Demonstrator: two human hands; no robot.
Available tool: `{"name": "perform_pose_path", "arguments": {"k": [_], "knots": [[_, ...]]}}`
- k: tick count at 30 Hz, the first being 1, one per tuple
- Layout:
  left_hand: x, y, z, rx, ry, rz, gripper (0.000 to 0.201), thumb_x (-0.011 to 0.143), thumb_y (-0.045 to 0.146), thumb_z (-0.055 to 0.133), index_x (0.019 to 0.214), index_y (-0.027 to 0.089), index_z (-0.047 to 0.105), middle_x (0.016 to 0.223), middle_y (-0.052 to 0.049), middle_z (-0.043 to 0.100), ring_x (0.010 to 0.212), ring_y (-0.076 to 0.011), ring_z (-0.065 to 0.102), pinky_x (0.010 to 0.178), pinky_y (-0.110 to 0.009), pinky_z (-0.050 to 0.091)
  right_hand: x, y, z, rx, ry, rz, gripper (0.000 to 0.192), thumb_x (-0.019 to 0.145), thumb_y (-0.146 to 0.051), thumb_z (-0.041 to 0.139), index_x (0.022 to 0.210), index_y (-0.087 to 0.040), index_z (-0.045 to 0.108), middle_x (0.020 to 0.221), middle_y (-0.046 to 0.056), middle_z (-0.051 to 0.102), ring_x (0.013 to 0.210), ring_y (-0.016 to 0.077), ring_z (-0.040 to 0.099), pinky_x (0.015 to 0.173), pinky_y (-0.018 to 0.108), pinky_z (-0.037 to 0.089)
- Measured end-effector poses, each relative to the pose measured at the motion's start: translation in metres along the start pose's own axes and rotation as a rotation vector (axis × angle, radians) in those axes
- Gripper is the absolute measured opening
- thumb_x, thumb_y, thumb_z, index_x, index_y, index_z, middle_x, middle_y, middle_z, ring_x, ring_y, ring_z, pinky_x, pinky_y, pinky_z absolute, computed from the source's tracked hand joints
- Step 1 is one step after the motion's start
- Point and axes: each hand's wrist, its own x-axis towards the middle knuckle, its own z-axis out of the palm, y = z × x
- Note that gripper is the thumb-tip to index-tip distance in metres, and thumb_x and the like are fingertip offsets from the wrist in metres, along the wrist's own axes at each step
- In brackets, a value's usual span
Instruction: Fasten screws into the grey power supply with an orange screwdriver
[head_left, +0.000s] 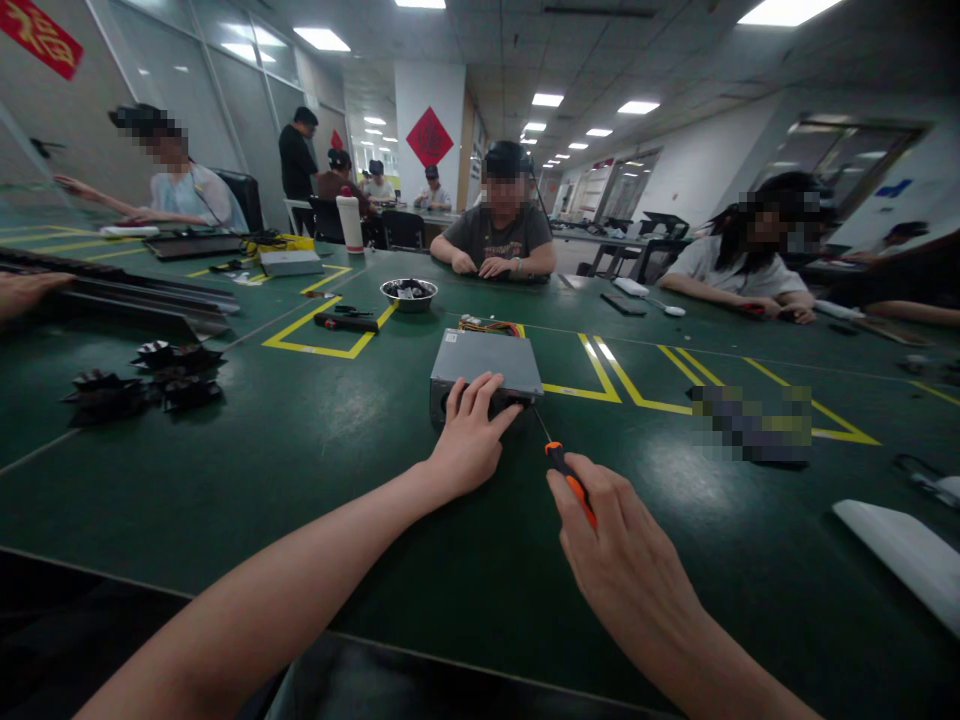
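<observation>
A grey metal computer power supply [487, 358] sits on the green table in front of me, with coloured cables at its far side. My left hand [472, 435] grips its near edge, fingers over the top and thumb towards the right corner. In my right hand [611, 520] is a screwdriver [557, 458] with an orange and black handle, closed in the fingers. The screwdriver's thin shaft slants up to the near right corner of the power supply. Whether its tip touches a screw is too small to tell.
Dark finned parts [176, 375] lie to the left, near long dark metal rails [150, 295]. Beyond are a black tool [346, 322] and a metal bowl [409, 292] of small parts. A white object [904, 560] lies at right. Other people sit around the table.
</observation>
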Motion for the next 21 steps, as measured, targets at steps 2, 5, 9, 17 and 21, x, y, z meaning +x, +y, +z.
{"name": "perform_pose_path", "arguments": {"k": [2,5,9,17,21], "knots": [[0.000,0.000,0.000,0.001,0.003,0.000,0.053,0.067,0.006,0.050,0.117,0.023,0.051,0.136,-0.012,0.028,0.130,-0.0283,0.020,0.107,-0.051,0.013,0.001,0.000,0.000,0.022,0.009,-0.065,0.033,0.079,-0.001,0.036,0.103,-0.012,0.057,0.102,0.015,0.060,0.086,0.0221,0.056,0.071,0.032,0.045],[0.000,0.000,0.000,0.004,0.004,0.001,0.053,0.067,0.006,0.050,0.117,0.023,0.051,0.137,-0.011,0.028,0.130,-0.0282,0.020,0.107,-0.052,0.014,0.004,0.002,-0.003,0.014,0.073,-0.100,0.028,0.082,-0.004,0.038,0.097,-0.016,0.059,0.097,0.015,0.063,0.072,0.0168,0.057,0.065,0.028,0.043],[0.000,0.000,-0.001,0.009,-0.001,0.004,0.052,0.068,0.007,0.050,0.117,0.023,0.051,0.137,-0.011,0.028,0.131,-0.0281,0.020,0.107,-0.052,0.013,0.007,0.007,-0.004,-0.057,0.065,-0.026,0.015,0.083,-0.015,0.049,0.093,-0.018,0.060,0.087,0.010,0.064,0.058,0.0130,0.053,0.056,0.025,0.038],[-0.001,-0.002,-0.001,0.002,-0.015,0.007,0.053,0.068,0.008,0.052,0.119,0.022,0.050,0.137,-0.012,0.027,0.131,-0.0286,0.018,0.107,-0.051,0.012,0.001,-0.004,0.000,-0.102,0.042,0.043,0.019,0.081,-0.010,0.045,0.095,-0.007,0.057,0.093,0.017,0.061,0.076,0.0196,0.057,0.065,0.029,0.044],[-0.001,-0.002,-0.001,0.000,-0.020,0.000,0.054,0.068,0.008,0.052,0.119,0.024,0.050,0.138,-0.010,0.026,0.131,-0.0279,0.018,0.107,-0.052,0.012,0.000,-0.010,0.002,-0.111,0.006,-0.002,0.025,0.080,-0.005,0.042,0.098,-0.009,0.059,0.085,0.013,0.062,0.070,0.0172,0.056,0.062,0.027,0.043]]}}
